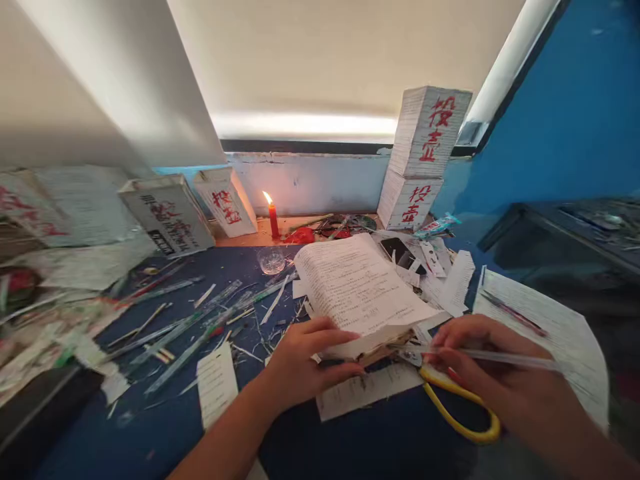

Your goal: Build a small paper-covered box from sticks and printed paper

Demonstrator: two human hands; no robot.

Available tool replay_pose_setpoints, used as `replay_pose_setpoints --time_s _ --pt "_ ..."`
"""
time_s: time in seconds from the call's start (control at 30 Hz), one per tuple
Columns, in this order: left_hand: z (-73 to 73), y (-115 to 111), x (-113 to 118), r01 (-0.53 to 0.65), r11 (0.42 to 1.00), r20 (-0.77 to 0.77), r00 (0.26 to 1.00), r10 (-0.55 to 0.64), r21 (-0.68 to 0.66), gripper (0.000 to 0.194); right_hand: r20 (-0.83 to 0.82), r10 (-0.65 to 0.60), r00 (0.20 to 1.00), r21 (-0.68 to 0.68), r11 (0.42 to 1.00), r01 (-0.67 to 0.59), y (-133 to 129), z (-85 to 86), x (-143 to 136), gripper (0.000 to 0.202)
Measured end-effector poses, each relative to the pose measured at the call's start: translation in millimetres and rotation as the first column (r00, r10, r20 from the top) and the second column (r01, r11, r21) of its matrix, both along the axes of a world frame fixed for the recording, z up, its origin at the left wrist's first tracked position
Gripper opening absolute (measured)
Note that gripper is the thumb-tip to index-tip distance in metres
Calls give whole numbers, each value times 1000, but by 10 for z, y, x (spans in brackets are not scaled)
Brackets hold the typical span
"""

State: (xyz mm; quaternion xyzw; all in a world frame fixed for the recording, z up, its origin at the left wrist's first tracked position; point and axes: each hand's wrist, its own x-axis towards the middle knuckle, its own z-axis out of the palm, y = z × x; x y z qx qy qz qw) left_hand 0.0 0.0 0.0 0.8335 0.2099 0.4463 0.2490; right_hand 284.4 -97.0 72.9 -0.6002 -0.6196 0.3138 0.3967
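My left hand (303, 360) grips the near edge of a box-like piece wrapped in printed paper (360, 287), thumb below and fingers on top. Its near edge shows a brown, rough layer under a folded paper flap. In my right hand (493, 363), the fingers pinch a thin translucent glue stick (525, 360). The stick's tip points left, at that brown edge; whether it touches cannot be made out. Under the right hand lie scissors with yellow handles (465, 410), their blades partly covered. A strip of printed paper (370, 393) rests beneath the piece.
A lit red candle (273, 220) burns at the back beside a small glass dish (271, 261). Paper boxes with red characters stand left (170, 217) and stacked right (425, 133). Clear sticks and scraps (200, 330) litter the left; a pen (517, 313) lies on sheets at right.
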Motion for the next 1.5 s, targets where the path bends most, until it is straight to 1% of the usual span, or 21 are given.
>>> replay_pose_setpoints --time_s 0.1,0.2,0.3,0.37,0.5,0.57,0.63,0.77,0.87,0.93,1.0,1.07,1.17,1.27,1.37,1.43,1.5 --pt "17 -22 -14 -1 1000 -7 1000 1 -5 37 8 53 999 21 998 -53 7 0 -111 14" --pt "25 -31 -23 -4 1000 -8 1000 4 -9 38 55 90 994 62 994 -93 34 15 -186 12" --pt "17 -28 -27 0 1000 -7 1000 0 -12 40 119 107 987 91 989 -118 63 25 -203 10" --pt "7 -24 -27 5 1000 -5 1000 -5 -15 41 146 110 983 81 989 -123 68 19 -181 9" --pt "-6 -21 -28 11 1000 1 1000 -11 -18 40 151 83 985 44 995 -91 46 5 -87 11" --pt "-4 -22 -31 18 1000 2 1000 -18 -17 41 162 61 985 54 996 -71 33 8 -26 12" --pt "0 -23 -34 22 1000 1 1000 -22 -15 40 212 33 977 92 994 -54 24 21 36 12" --pt "8 -21 -37 21 1000 -4 1000 -22 -14 40 355 -45 934 217 976 -35 -5 81 109 11" --pt "9 -18 -33 22 1000 -3 1000 -22 -13 40 402 -41 915 244 968 -64 -48 119 92 9" --pt "9 -19 -29 24 1000 -4 1000 -24 -15 39 413 7 911 241 963 -116 -76 104 68 6" --pt "9 -20 -28 23 1000 -7 1000 -23 -18 39 423 68 903 244 952 -186 -91 51 49 3" --pt "8 -21 -30 19 1000 -11 1000 -19 -20 40 439 131 889 234 939 -254 -94 -19 37 9" --pt "2 -17 -33 15 1000 -13 1000 -15 -17 39 438 176 881 223 929 -297 -98 -91 22 12" --pt "-4 -7 -32 11 1000 -12 1000 -11 -14 38 435 186 881 213 929 -301 -122 -104 36 11" --pt "-5 -3 -29 8 1000 -16 1000 -9 -16 39 479 182 859 220 922 -318 -147 -102 111 13" --pt "-1 -7 -30 9 1000 -19 1000 -9 -16 39 516 151 843 238 921 -310 -152 -94 172 12" --pt "2 -14 -31 8 1000 -19 1000 -8 -14 39 537 94 838 260 927 -270 -145 -65 214 13"
